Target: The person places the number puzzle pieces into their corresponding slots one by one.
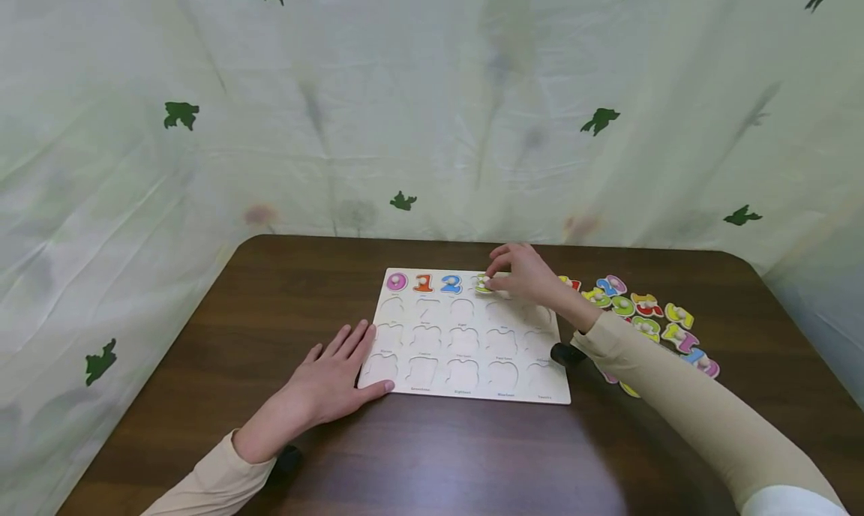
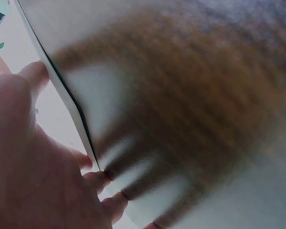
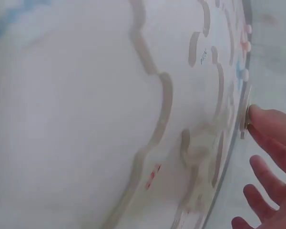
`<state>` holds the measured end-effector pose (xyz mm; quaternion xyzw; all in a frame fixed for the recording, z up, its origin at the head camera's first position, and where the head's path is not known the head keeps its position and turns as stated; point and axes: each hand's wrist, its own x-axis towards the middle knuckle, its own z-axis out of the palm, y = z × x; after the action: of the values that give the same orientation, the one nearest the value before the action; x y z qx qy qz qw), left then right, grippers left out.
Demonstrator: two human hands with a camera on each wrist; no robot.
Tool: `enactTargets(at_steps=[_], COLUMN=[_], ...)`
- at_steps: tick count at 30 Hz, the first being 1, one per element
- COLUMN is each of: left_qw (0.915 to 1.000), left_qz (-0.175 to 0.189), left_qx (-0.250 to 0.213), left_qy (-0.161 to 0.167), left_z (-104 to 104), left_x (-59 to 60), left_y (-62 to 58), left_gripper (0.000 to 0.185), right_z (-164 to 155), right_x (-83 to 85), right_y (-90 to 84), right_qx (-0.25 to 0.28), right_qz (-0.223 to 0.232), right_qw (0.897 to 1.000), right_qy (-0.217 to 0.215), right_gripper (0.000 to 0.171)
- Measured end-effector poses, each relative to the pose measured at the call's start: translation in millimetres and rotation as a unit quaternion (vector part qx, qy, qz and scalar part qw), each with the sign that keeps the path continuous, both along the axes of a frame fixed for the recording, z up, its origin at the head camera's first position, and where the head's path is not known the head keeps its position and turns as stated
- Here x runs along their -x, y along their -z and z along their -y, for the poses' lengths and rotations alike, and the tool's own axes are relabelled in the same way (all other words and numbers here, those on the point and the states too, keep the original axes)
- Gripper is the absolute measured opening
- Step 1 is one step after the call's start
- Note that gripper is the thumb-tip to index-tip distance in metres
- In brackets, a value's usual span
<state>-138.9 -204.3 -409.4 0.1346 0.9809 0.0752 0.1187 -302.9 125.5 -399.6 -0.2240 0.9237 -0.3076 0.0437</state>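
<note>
A white number puzzle board point(image 1: 448, 355) with shallow recesses lies on the brown table. My left hand point(image 1: 331, 385) rests spread along its left edge, thumb over the near left corner. Above the top row, my right hand point(image 1: 529, 276) pinches a green number piece point(image 1: 482, 283) between thumb and finger, just right of the blue 2. In the right wrist view the piece point(image 3: 245, 112) appears edge-on, close over the board's far edge, and its digit is partly hidden by the fingers. A pink 0 point(image 1: 397, 281), an orange 1 point(image 1: 423, 283) and a blue 2 point(image 1: 451, 283) sit in the top row.
Several colourful number pieces point(image 1: 646, 328) lie loosely heaped on the table point(image 1: 310, 276) right of the board, partly behind the right forearm. Behind the table's far edge hangs a pale curtain point(image 1: 432, 111) with green leaf shapes.
</note>
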Motion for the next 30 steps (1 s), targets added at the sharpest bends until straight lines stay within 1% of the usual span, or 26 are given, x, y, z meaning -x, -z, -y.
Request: enactTargets(at_steps=[4,9,14,17,20,22,26,28,30], left_qw=[1.0000,1.0000,1.0000,1.0000,1.0000,1.0000,1.0000,1.0000,1.0000], left_qz=[0.002,0.001,0.003,0.003,0.001,0.000,0.001,0.003,0.004], left_qx=[0.003,0.004,0.002,0.004,0.004,0.005,0.005,0.006,0.005], left_qy=[-0.001,0.000,-0.003,-0.003,0.000,0.001,0.000,0.000,0.000], left_z=[-1,-1,0,0,0,0,0,0,1], left_x=[-0.2,0.2,0.8,0.9,1.1,1.1,1.2,1.0,0.9], left_y=[-1.7,-0.7,0.5,0.9,1.8,3.4,2.0,0.3,-1.2], left_gripper=[0.099,0.099,0.099,0.100,0.101,0.103,0.102,0.101,0.100], right_z=[9,15,17,14,5,-3,-24,-36,-48], right_x=[4.8,8.0,10.2,8.5,5.0,2.9,-0.9,-4.9,-9.8], right_y=[2.5,3.6,6.8,5.7,-0.9,-7.3,-19.8,-25.6,-29.9], right_qx=[-0.027,-0.058,-0.074,-0.059,-0.035,-0.013,0.016,0.019,0.011], right_qz=[0.007,0.005,-0.002,0.001,0.003,0.004,0.000,0.001,0.001], right_qw=[1.000,0.998,0.997,0.998,0.999,1.000,0.999,0.998,0.998], right_qy=[0.010,0.010,0.010,0.010,0.002,-0.008,-0.038,-0.053,-0.060], right_gripper=[0.009,0.009,0.011,0.010,0.009,0.011,0.014,0.015,0.016])
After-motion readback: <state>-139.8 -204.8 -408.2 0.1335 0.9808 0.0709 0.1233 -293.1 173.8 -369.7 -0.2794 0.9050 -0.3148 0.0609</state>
